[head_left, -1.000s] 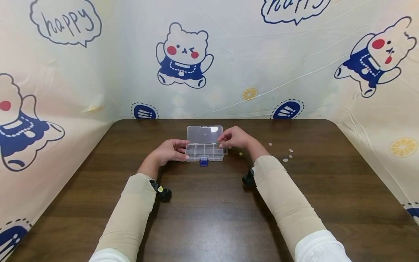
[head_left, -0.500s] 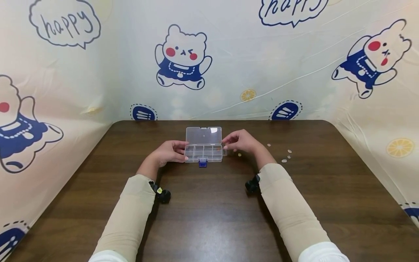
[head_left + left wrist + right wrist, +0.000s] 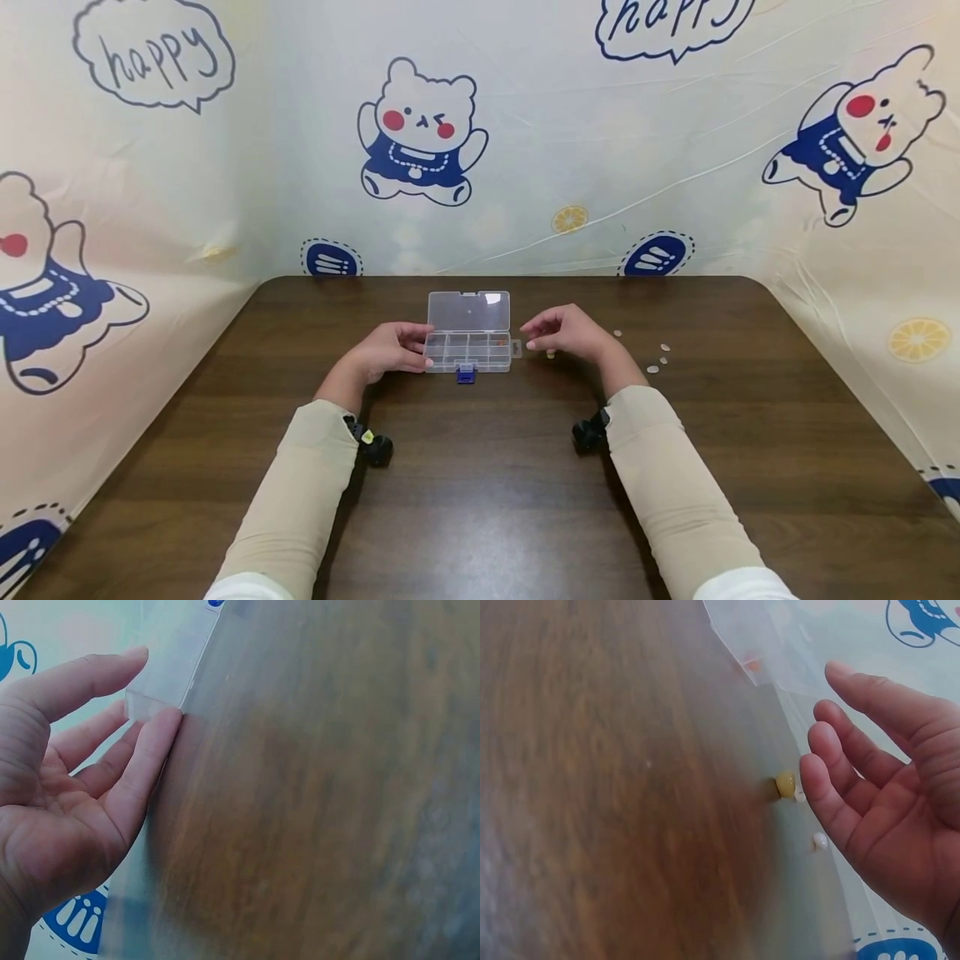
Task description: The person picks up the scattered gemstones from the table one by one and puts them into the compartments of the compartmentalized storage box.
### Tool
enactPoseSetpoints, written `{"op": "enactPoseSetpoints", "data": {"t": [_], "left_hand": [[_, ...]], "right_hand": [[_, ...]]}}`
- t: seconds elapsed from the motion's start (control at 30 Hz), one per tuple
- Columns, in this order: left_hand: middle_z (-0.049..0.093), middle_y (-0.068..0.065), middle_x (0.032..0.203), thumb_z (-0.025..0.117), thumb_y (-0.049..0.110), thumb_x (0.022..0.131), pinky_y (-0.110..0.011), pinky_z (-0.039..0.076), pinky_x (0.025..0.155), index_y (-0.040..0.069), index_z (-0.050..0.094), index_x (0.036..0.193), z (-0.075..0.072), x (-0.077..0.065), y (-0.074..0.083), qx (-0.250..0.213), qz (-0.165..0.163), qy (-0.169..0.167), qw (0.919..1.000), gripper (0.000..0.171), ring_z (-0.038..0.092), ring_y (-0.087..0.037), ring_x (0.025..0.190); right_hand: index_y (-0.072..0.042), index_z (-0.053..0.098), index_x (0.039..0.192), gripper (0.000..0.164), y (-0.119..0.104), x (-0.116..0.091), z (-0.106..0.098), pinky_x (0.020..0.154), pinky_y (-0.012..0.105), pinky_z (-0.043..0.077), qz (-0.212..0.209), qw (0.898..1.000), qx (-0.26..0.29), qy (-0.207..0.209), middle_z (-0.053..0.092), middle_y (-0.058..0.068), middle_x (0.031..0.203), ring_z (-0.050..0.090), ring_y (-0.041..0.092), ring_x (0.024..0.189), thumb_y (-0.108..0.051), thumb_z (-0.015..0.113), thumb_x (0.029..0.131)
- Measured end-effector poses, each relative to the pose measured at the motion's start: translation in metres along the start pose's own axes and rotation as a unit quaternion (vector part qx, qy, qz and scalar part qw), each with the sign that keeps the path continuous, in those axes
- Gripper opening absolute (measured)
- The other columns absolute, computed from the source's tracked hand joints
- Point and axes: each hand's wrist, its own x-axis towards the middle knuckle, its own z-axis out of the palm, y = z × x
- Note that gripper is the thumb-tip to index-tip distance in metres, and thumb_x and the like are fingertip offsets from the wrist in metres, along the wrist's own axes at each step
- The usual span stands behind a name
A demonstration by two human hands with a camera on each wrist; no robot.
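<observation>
1. head view: the clear compartment box [image 3: 491, 367] sits on the brown table [image 3: 480, 483], its lid [image 3: 468, 311] swung back at the far side and its blue latch [image 3: 466, 377] at the front. the left hand [image 3: 392, 346] holds the box's left end between thumb and fingers; that bracing seems worth having, since so light a box could slide.

2. head view, other side: the right hand [image 3: 573, 332] is just beside the box, apart from its hang tab [image 3: 517, 348]. an orange piece [image 3: 502, 342] lies in the rear right compartment, and pale pieces [image 3: 652, 369] lie on the table farther right.

3. left wrist view: fingertips meet the box's end corner; the plastic is washed out, so how firmly they press cannot be told. gentle, level pressure should serve best, as a hard squeeze might tilt the box.

4. right wrist view: thumb and fingers are slightly parted, with nothing seen between them. a yellow bead [image 3: 785, 784] rests just beside the fingertips, a whitish piece [image 3: 820, 841] near it. for so small a bead, a soft pinch across its sides would probably beat pressing down, which could roll it away.
</observation>
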Motion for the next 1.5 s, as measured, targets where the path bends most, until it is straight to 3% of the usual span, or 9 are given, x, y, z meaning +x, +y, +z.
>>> {"op": "enactPoseSetpoints", "data": {"t": [0.27,0.6,1.03,1.5], "left_hand": [[0.053,-0.022,0.123,0.076,-0.008,0.078,-0.035,0.057,0.082,0.003,0.047,0.142,0.001,0.0,0.001,0.002,0.011,-0.003,0.9999,0.071,0.057,-0.029,0.1],[0.054,-0.022,0.122,0.076,-0.009,0.077,-0.035,0.057,0.082,0.003,0.047,0.142,0.0,0.001,-0.001,0.001,0.009,0.0,1.0,0.072,0.058,-0.028,0.099],[0.055,-0.022,0.123,0.076,-0.01,0.077,-0.035,0.057,0.082,0.005,0.049,0.142,0.001,0.0,0.001,-0.002,0.007,0.004,1.0,0.072,0.059,-0.029,0.1],[0.052,-0.024,0.126,0.075,-0.009,0.079,-0.033,0.057,0.081,0.004,0.046,0.143,0.001,-0.001,0.001,-0.004,0.008,-0.002,1.0,0.072,0.056,-0.028,0.1]], "right_hand": [[-0.001,0.07,0.115,0.033,0.001,-0.008,-0.004,0.076,0.038,0.059,-0.009,1.0,-0.006,-0.015,0.069,0.016,0.107,0.063,0.025,0.081,-0.01,0.077,0.084],[-0.002,0.071,0.113,0.031,0.003,-0.016,-0.012,0.078,0.039,0.057,0.012,1.0,-0.028,-0.007,0.069,0.01,0.097,0.061,0.025,0.083,-0.009,0.077,0.084],[-0.006,0.073,0.11,0.031,0.014,-0.02,-0.017,0.083,0.032,0.054,0.032,0.998,-0.047,-0.004,0.069,0.01,0.11,0.058,0.024,0.092,-0.008,0.081,0.079],[-0.002,0.074,0.107,0.029,0.022,-0.015,-0.017,0.072,0.025,0.052,0.03,0.997,-0.068,-0.027,0.069,0.012,0.098,0.057,0.02,0.081,0.0,0.079,0.079]]}}
